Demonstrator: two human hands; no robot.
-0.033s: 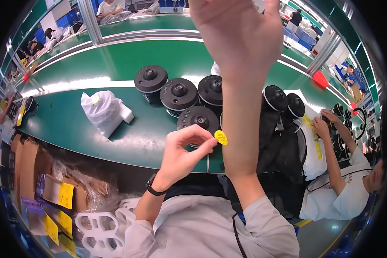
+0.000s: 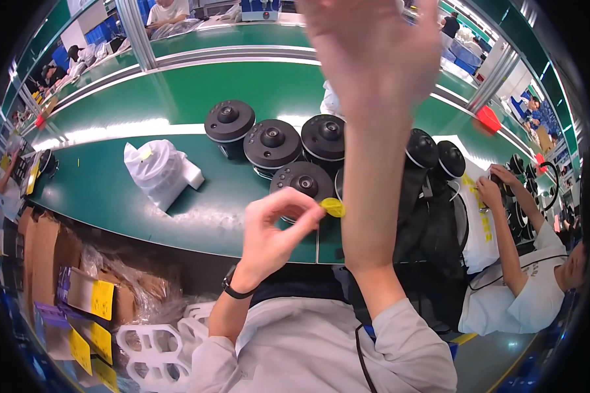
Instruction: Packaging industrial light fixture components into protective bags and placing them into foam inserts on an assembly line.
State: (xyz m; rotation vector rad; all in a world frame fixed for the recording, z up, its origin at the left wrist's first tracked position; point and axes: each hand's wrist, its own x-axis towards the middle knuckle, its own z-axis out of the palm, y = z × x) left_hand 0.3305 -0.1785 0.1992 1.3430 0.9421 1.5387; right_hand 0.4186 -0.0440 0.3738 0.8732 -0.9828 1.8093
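Item: one small round yellow sticker (image 2: pixel 333 207), pinched between thumb and forefinger of our left hand (image 2: pixel 275 229), held above the near edge of the green tabletop (image 2: pixel 111 190) and just at 5 o'clock of the nearest black round unit (image 2: pixel 303 182), apart from it as far as we can tell. Our right hand (image 2: pixel 373 52) is raised high toward 12 o'clock, close to the camera and blurred; its fingers look loosely spread and we see nothing in it, though the blur leaves that uncertain. Stock on the tabletop: a cluster of black round dome-topped units, one at 11 o'clock of the cluster (image 2: pixel 229 122), one in the middle (image 2: pixel 273 140), one at 1 o'clock (image 2: pixel 324 135), with two more (image 2: pixel 422 149) partly hidden behind our right forearm. We see no yellow sticker on any visible top, so we judge the labelling of this batch as hardly begun: the sticker is in hand, not yet applied, and all visible units remain to be done. Also present: a crumpled white plastic bag (image 2: pixel 160 169) at 9 o'clock of the cluster; cardboard boxes with yellow labels (image 2: pixel 92 298) below the tabletop at 8 o'clock; white foam trays (image 2: pixel 154 347) at 7 o'clock; a seated co-worker (image 2: pixel 537 288) at 4 o'clock, hands on other black parts.
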